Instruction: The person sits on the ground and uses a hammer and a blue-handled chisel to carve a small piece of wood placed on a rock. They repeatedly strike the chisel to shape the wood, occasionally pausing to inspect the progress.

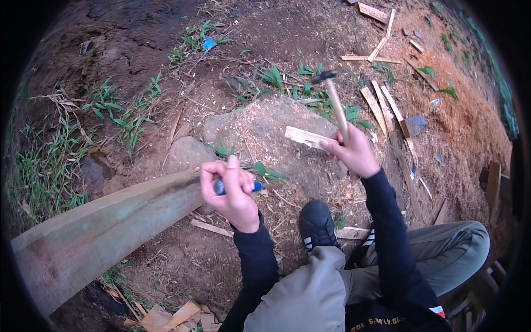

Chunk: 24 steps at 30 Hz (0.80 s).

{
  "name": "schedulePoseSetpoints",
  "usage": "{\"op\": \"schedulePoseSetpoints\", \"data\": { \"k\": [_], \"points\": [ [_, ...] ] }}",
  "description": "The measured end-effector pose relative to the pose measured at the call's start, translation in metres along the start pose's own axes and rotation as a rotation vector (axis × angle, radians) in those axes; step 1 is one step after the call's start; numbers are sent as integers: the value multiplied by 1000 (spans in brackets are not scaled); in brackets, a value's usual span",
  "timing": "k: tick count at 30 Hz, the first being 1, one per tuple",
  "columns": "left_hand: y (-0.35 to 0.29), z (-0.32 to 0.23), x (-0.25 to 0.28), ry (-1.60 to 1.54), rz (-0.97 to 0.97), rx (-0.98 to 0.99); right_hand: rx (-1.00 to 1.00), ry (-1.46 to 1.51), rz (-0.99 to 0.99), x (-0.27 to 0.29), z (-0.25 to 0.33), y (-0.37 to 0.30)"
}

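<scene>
My left hand [235, 192] is closed around a blue-handled chisel [257, 187]; the slim blade points right and is hard to make out against the ground. My right hand [357, 153] grips a hammer [336, 104] by its pale wooden handle, the dark head up and away from me. A short, rough-edged strip of wood [303, 136] is pinched in that same hand, sticking out to the left below the hammer. Under both hands lies a broad flat stone [260, 124] sprinkled with wood chips. The chisel and the wood strip are apart.
A thick wooden beam [116, 221] runs from the lower left to beside my left hand. A smaller rounded stone [189, 155] touches its far end. Wood strips [379, 108] lie scattered at right, offcuts [171, 318] at lower left. My shoe [318, 224] is close below.
</scene>
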State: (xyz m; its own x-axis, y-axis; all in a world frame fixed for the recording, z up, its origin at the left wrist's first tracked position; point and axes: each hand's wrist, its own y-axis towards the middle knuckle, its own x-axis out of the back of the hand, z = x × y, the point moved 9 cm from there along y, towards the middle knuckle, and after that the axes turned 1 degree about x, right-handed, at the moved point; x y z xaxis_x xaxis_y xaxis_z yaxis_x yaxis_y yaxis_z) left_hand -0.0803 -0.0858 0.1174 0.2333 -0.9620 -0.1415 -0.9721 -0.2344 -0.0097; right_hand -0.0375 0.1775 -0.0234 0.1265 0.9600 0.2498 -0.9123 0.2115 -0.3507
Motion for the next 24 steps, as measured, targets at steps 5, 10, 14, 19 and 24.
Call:
{"op": "schedulePoseSetpoints", "data": {
  "k": [5, 10, 14, 19, 24],
  "points": [
    [5, -18, -12, -83, -43, -120, 90, -341, 129, -36, -2, 44],
    [13, -20, -45, -60, 57, -336, 323, -509, -105, -39, 21, 50],
    [24, 5, -61, -160, 140, -312, 280, -429, -160, -34, 11, 50],
    [32, 10, -67, -162, 270, -319, 76, -351, -72, -37, -2, 53],
    [38, 33, -74, -256, 89, -135, 159, -344, -134, -36, 2, 49]
  ]
}}
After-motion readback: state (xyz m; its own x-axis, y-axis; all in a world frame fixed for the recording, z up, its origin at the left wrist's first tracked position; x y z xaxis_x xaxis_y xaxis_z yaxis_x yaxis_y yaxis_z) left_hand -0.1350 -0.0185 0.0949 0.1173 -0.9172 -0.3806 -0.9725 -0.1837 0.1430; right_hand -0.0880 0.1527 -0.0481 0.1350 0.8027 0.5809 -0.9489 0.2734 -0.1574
